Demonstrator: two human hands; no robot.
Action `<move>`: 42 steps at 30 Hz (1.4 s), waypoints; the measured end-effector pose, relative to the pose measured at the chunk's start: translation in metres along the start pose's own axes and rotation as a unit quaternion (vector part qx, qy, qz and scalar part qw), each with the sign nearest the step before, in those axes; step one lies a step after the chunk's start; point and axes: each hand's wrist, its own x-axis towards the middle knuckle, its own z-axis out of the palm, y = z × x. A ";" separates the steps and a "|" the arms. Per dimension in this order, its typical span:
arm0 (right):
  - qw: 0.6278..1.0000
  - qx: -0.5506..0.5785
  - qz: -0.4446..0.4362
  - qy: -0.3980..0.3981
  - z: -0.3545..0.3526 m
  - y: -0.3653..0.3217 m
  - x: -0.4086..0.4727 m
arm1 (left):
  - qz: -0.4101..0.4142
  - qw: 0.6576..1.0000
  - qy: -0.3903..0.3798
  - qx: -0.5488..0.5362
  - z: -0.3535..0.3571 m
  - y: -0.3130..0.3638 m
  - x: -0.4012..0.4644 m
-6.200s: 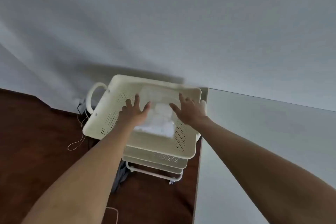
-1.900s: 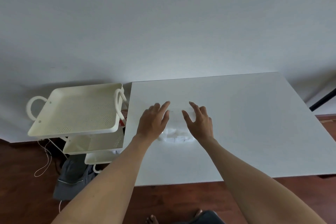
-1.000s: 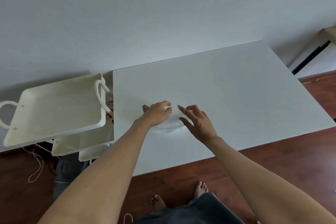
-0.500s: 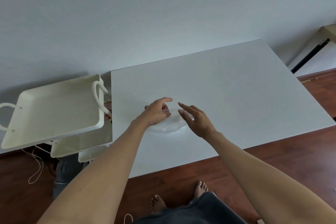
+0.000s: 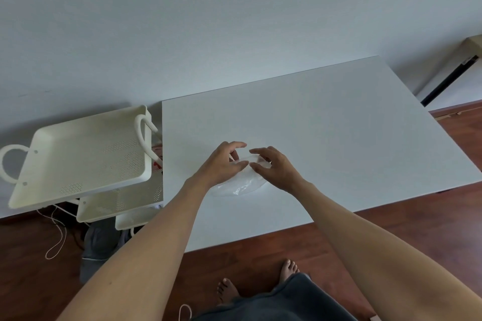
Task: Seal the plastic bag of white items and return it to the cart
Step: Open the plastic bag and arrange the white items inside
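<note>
On white table, both hands' grips pinch the plastic bag top.

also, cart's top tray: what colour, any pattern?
Cream-white cart top tray, with patches of small perforated holes in its floor. Head view is the only view.

Home: bare feet, wood floor.

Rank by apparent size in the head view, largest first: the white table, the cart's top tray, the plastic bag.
1. White table, clearly the largest.
2. Cart's top tray.
3. Plastic bag, smallest, though the left hand and right hand cover part of it.
</note>
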 end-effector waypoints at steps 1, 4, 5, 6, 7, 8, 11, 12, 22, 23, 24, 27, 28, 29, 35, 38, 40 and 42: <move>1.000 0.001 -0.004 0.002 -0.001 0.000 -0.001 | -0.005 1.000 -0.002 0.002 0.001 0.000 0.000; 1.000 0.002 -0.012 0.008 -0.004 -0.001 -0.002 | -0.029 1.000 -0.006 0.000 0.003 -0.001 0.001; 1.000 0.001 -0.012 0.010 -0.006 -0.002 -0.003 | -0.038 0.999 -0.014 0.002 0.003 -0.001 0.001; 1.000 -0.001 -0.012 0.011 -0.007 -0.003 -0.003 | -0.045 0.999 -0.025 0.005 0.003 -0.001 0.002; 1.000 -0.003 -0.011 0.012 -0.008 -0.004 -0.003 | -0.050 0.998 -0.035 0.010 0.003 -0.002 0.002; 1.000 -0.005 -0.010 0.012 -0.009 -0.005 -0.003 | -0.049 0.998 -0.042 0.017 0.003 -0.002 0.002; 1.000 -0.003 -0.003 0.002 -0.012 -0.007 -0.001 | -0.026 0.998 -0.037 0.043 0.002 -0.001 0.003; 1.000 0.008 0.002 -0.003 -0.014 -0.006 -0.001 | -0.020 0.998 -0.031 0.049 0.002 -0.001 0.003; 0.977 0.190 0.078 -0.066 -0.025 -0.007 0.008 | 0.030 0.998 0.046 0.024 -0.010 -0.003 -0.002; 0.977 0.188 0.079 -0.067 -0.025 -0.009 0.009 | 0.027 0.998 0.049 0.021 -0.010 -0.004 -0.003; 0.977 0.186 0.078 -0.067 -0.025 -0.010 0.010 | 0.022 0.998 0.051 0.015 -0.010 -0.005 -0.004; 0.982 0.172 0.070 -0.036 -0.025 -0.015 0.014 | 0.007 0.998 0.059 -0.002 -0.010 -0.004 -0.004; 0.986 0.152 0.065 -0.015 -0.025 -0.016 0.017 | 0.001 0.999 0.054 -0.006 -0.011 -0.003 -0.004; 0.990 0.126 0.057 0.005 -0.024 -0.017 0.019 | -0.006 0.999 0.043 -0.012 -0.012 -0.001 -0.004; 0.997 0.064 0.004 0.043 -0.022 -0.023 0.025 | -0.018 1.000 0.002 0.004 -0.011 0.009 -0.006; 0.990 0.127 0.059 -0.015 -0.030 -0.021 0.023 | -0.024 1.000 0.015 -0.006 -0.012 0.011 -0.005; 0.971 0.180 0.123 -0.098 -0.036 -0.018 0.022 | -0.040 0.999 0.009 -0.031 -0.012 0.010 -0.006; 0.945 0.234 0.161 -0.161 -0.040 -0.013 0.021 | -0.056 0.997 0.007 -0.055 -0.011 0.011 -0.006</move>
